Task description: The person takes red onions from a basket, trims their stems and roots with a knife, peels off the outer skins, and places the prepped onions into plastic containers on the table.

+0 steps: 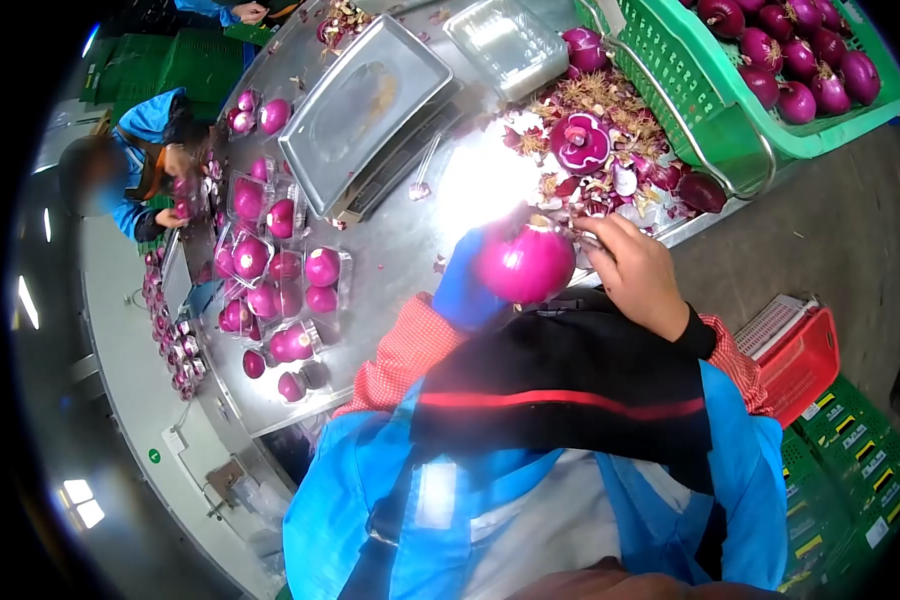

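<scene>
A peeled-looking red onion (526,264) with a shiny magenta surface rests in my left hand (467,285), which wears a blue glove and is closed around its left side. My bare right hand (638,275) is at the onion's right, thumb and fingers pinched together close to its pale, dry end. Whatever lies between those fingers is too small to make out. Just beyond both hands, a heap of onion skins and dry roots (610,110) covers the metal table (400,240). A cut onion (580,143) with white rings lies on that heap.
A green crate (670,95) of red onions stands at the upper right. On the table are a metal-topped scale (365,110), stacked clear trays (505,45) and packed onions (265,265). Another person (140,170) works at the far left. A red basket (805,365) stands right.
</scene>
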`<state>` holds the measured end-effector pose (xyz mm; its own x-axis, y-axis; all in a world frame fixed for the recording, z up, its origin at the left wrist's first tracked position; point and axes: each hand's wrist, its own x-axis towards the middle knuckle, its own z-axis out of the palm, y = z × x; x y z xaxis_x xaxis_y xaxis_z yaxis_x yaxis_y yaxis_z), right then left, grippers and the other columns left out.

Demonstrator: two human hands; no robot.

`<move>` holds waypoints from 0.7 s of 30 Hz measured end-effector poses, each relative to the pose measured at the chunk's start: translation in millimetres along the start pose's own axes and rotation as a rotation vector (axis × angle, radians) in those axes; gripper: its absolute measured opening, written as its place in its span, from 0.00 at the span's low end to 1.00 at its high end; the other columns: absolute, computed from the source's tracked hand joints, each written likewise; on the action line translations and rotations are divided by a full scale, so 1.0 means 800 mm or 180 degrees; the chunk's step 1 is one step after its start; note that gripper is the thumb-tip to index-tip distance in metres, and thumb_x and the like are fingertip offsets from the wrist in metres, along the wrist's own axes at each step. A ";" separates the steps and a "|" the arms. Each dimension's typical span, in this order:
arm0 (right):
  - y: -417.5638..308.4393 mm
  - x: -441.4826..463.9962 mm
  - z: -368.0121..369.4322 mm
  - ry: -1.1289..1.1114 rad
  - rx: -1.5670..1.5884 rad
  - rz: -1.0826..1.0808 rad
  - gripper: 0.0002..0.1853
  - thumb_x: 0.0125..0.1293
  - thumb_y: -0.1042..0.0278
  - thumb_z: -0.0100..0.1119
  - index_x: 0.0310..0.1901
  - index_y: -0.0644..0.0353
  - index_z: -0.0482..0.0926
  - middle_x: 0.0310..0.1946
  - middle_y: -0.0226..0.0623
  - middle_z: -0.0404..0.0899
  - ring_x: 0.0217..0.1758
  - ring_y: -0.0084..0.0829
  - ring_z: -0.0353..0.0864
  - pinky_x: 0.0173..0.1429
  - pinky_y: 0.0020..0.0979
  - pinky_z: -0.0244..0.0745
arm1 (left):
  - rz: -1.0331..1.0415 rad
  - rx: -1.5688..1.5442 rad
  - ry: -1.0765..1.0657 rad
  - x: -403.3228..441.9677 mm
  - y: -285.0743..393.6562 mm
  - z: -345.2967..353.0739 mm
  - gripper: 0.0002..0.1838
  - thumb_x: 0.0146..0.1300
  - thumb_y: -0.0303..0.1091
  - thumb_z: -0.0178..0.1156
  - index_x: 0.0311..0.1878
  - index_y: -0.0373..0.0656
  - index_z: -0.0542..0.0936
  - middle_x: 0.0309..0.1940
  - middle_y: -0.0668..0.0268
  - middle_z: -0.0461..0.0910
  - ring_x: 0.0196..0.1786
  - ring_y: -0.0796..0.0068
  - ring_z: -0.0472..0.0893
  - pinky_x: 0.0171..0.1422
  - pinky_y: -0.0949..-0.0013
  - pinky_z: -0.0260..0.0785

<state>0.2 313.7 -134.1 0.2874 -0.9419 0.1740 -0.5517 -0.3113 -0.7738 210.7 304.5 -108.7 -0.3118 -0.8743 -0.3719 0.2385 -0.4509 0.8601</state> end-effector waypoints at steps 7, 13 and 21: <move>0.003 -0.006 0.004 0.0044 -0.0840 -0.0386 0.13 0.57 0.71 0.61 0.46 0.55 0.77 0.30 0.35 0.74 0.25 0.36 0.78 0.28 0.35 0.72 | -0.0460 -0.1139 -0.0764 -0.005 0.008 -0.012 0.30 0.65 0.46 0.60 0.63 0.33 0.68 0.51 0.58 0.78 0.51 0.69 0.80 0.57 0.67 0.74; 0.015 -0.024 0.027 0.0079 -0.0824 -0.0402 0.16 0.60 0.70 0.60 0.50 0.55 0.77 0.30 0.37 0.74 0.25 0.34 0.79 0.28 0.35 0.72 | -0.0369 -0.0500 -0.0592 -0.031 -0.024 -0.042 0.38 0.60 0.52 0.64 0.66 0.36 0.65 0.61 0.55 0.71 0.64 0.64 0.72 0.70 0.61 0.63; 0.048 -0.050 0.003 0.0231 -0.0416 0.0522 0.15 0.65 0.75 0.56 0.54 0.63 0.77 0.42 0.45 0.83 0.39 0.44 0.84 0.42 0.37 0.77 | -0.0036 0.0060 -0.0568 -0.047 -0.023 -0.039 0.43 0.57 0.51 0.68 0.68 0.39 0.60 0.65 0.54 0.67 0.69 0.60 0.66 0.73 0.57 0.56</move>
<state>-30.8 339.9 -171.9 0.1308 -0.9864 0.0995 -0.6846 -0.1624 -0.7106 246.8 340.0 -121.0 -0.4730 -0.8227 -0.3152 0.2172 -0.4556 0.8633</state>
